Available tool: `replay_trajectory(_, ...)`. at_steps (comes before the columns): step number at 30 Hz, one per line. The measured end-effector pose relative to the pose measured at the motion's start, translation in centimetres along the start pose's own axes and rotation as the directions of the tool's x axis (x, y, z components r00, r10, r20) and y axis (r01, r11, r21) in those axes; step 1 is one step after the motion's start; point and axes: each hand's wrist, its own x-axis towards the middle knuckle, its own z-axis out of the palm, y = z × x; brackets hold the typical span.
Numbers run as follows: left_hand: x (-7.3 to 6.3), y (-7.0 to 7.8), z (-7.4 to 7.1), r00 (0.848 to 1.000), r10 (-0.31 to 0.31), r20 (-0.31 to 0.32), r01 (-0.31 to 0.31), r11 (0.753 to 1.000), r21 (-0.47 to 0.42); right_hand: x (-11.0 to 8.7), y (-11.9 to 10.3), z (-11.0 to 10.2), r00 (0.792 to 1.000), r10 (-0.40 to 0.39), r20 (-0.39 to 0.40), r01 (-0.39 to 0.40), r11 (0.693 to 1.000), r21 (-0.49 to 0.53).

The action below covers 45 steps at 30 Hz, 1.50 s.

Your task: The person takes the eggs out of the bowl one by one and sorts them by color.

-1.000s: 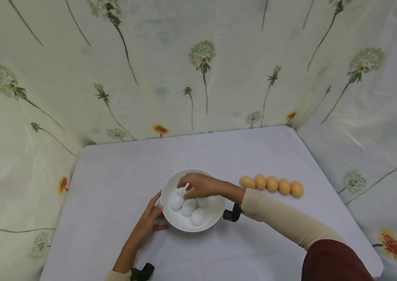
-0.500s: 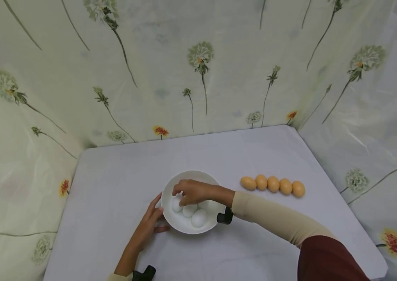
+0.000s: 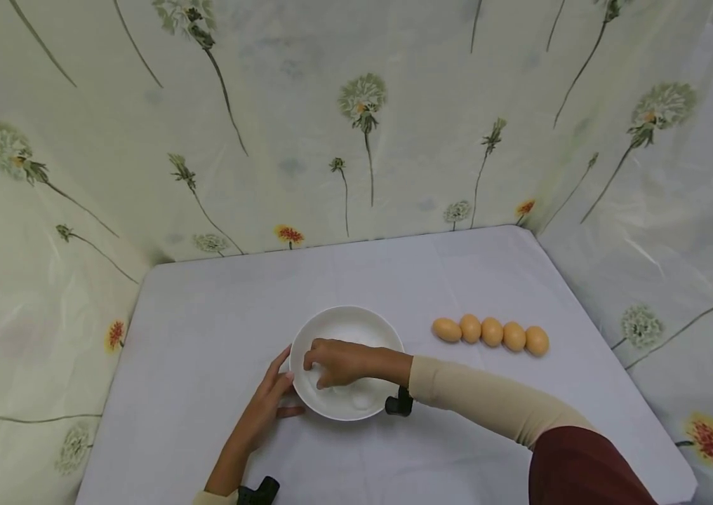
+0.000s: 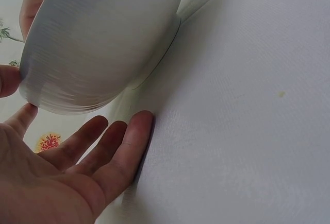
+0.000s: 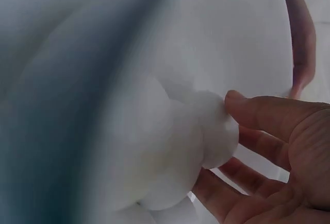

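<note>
The left hand (image 3: 264, 403) is placed between the left edge of the white-covered table (image 3: 217, 315) and the bowl. In the left wrist view, the thumb and one finger are set against the bowl's side at the rim, while the other fingers are held extended near the cloth; the bowl is touched but not grasped. A black wrist device (image 3: 259, 491) is worn below this hand.

The white bowl (image 3: 356, 321) is seated upright near the middle of the table's width, well apart from the back edge. Its inside is entered by the right hand (image 3: 340, 361), by which a white egg (image 5: 219, 131) is pinched between thumb and fingers. Other white eggs (image 5: 178, 167) are grouped beside it in the bowl; their number is partly hidden. A second black device (image 3: 399, 403) is seen at the right wrist, below a beige sleeve (image 3: 476, 394).

Farther right, five brown eggs (image 3: 492, 332) are arranged in a close row between the bowl and the table's right edge. The table is bordered by a dandelion-printed curtain (image 3: 420, 161).
</note>
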Motion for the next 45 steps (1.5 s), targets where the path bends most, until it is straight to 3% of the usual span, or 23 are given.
replay_trajectory(16,0.0,0.1,0.2,1.0,0.006,0.008,-0.006,1.0,-0.015,-0.5,0.1,1.5,0.998,-0.057,0.039,0.059,0.996,-0.059)
replay_trajectory(24,-0.1,0.0,0.3,1.0,-0.002,0.005,0.002,1.0,-0.008,-1.4,0.2,0.1,0.996,-0.085,0.028,0.085,0.996,-0.022)
replay_trajectory(35,0.1,0.3,0.2,1.0,0.008,0.004,-0.008,1.0,0.003,-4.9,1.5,-3.5,0.995,-0.061,-0.077,0.065,0.997,0.05)
replay_trajectory(45,-0.1,0.2,0.0,1.0,0.014,0.002,-0.014,1.0,0.0,-9.8,3.5,-6.2,0.981,-0.004,-0.193,0.052,0.968,0.245)
